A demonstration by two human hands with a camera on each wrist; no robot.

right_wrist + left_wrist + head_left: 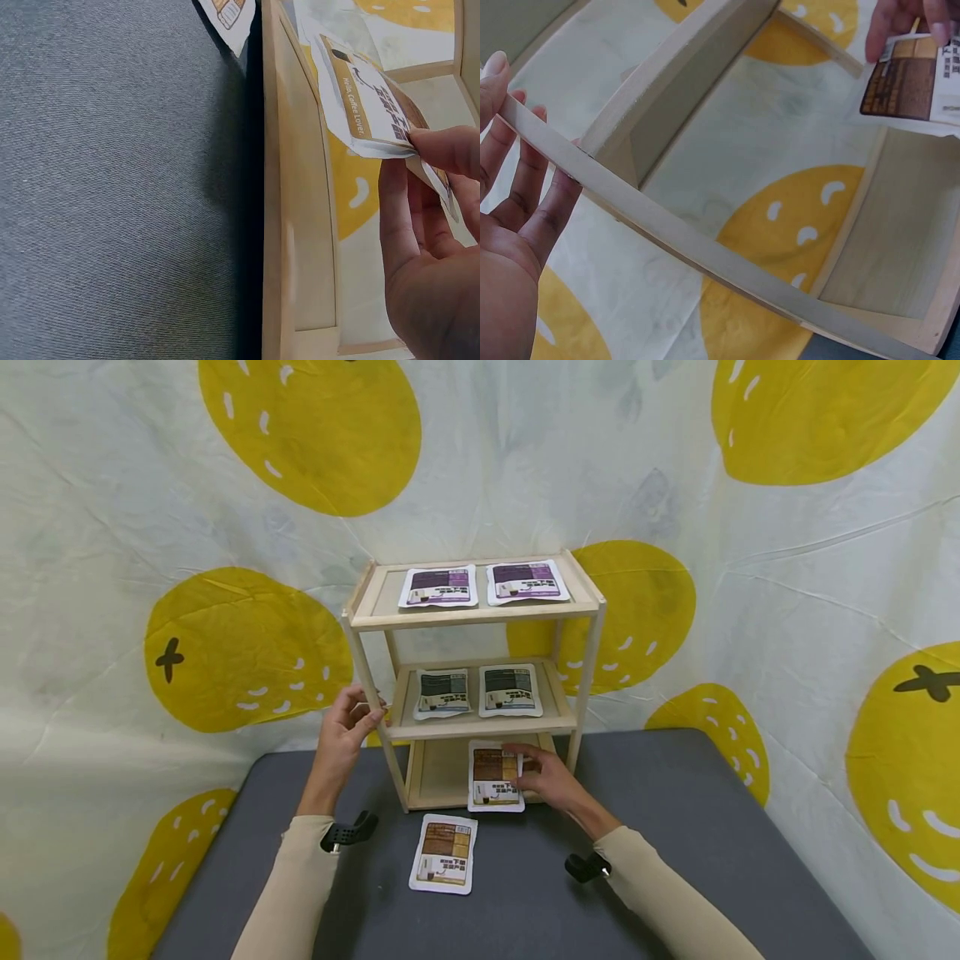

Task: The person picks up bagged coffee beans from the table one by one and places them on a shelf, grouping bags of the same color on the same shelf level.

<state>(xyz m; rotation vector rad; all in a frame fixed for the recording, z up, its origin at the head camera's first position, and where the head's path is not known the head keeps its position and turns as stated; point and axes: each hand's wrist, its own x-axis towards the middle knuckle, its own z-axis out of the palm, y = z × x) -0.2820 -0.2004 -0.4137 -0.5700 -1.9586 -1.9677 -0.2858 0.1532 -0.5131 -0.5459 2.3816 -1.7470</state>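
Observation:
My right hand pinches a white coffee packet with a brown label by its right edge. In the right wrist view the packet is tilted above the bottom board, thumb on its printed face and fingers behind. My left hand holds the left front post of a small wooden three-tier shelf at middle-tier height. In the left wrist view, thumb and fingers lie on either side of that post. A second brown-label packet lies flat on the table in front of the shelf.
Two purple-label packets, a left one and a right one, lie on the top tier. Two dark-green-label packets lie on the middle tier. The shelf stands on a dark grey table before a fruit-print cloth.

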